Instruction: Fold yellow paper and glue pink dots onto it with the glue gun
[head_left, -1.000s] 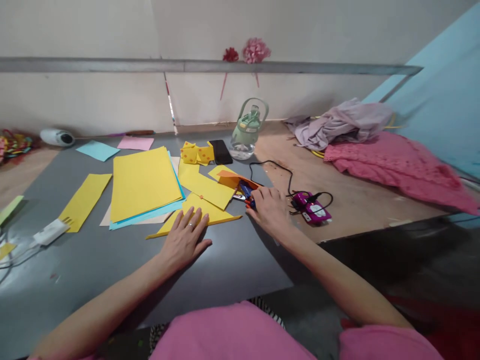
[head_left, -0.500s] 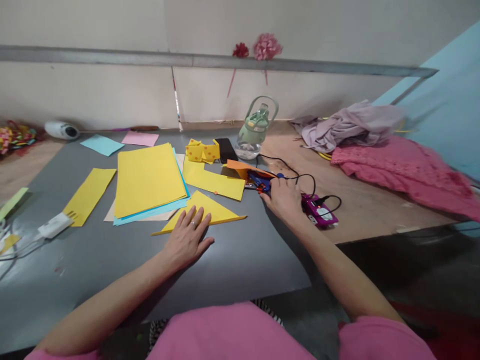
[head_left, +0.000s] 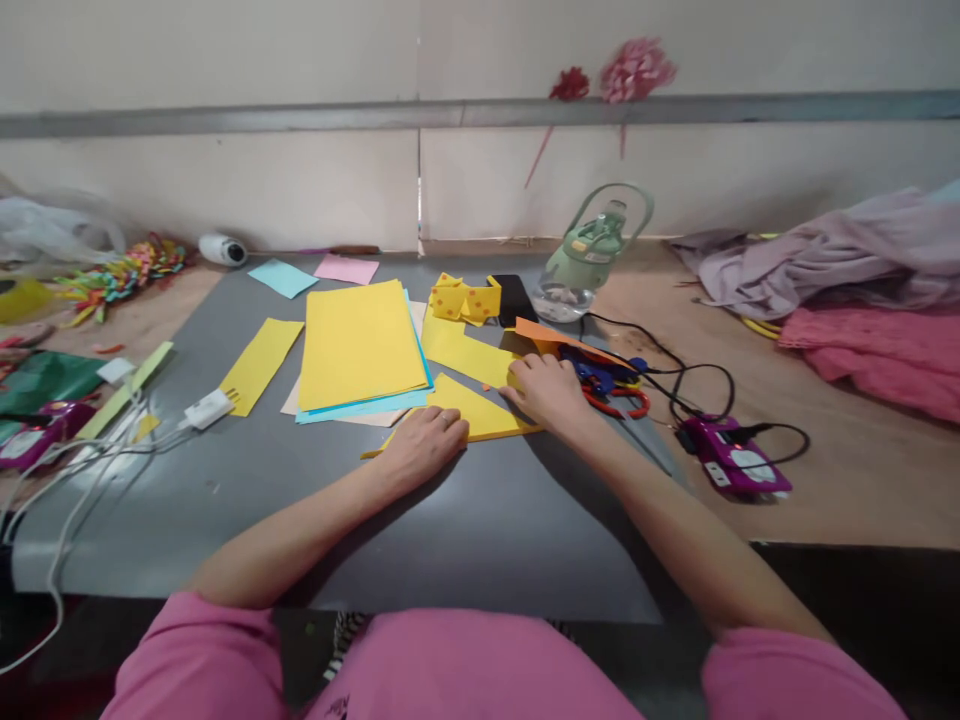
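Note:
A folded yellow paper triangle (head_left: pixel 487 412) lies in front of me on the grey mat. My left hand (head_left: pixel 426 442) rests on its left part, palm down, open, with the fingers slightly bent. Over the triangle's right end is my right hand (head_left: pixel 547 392), its fingers apart and bent down at the end of an L-shaped yellow paper piece (head_left: pixel 469 352); what lies under the fingertips is hidden. A tiny orange scrap (head_left: pixel 486 387) is just left of that hand. Red-handled scissors (head_left: pixel 626 403) and an orange paper piece (head_left: pixel 574 342) sit beyond it, near blue-handled objects (head_left: pixel 596 377).
Stacked yellow sheets (head_left: pixel 364 345) over blue ones lie left of centre. Behind are a dotted yellow paper bow (head_left: pixel 465 300), a phone (head_left: pixel 515 298) and a green bottle (head_left: pixel 589 255). Purple power strip (head_left: pixel 735 458) and cables are at right; a white charger (head_left: pixel 208 408) is at left.
My right hand has moved left from the scissors to the triangle's right end. My left hand's fingers have drawn together on the triangle. The camera view has turned left.

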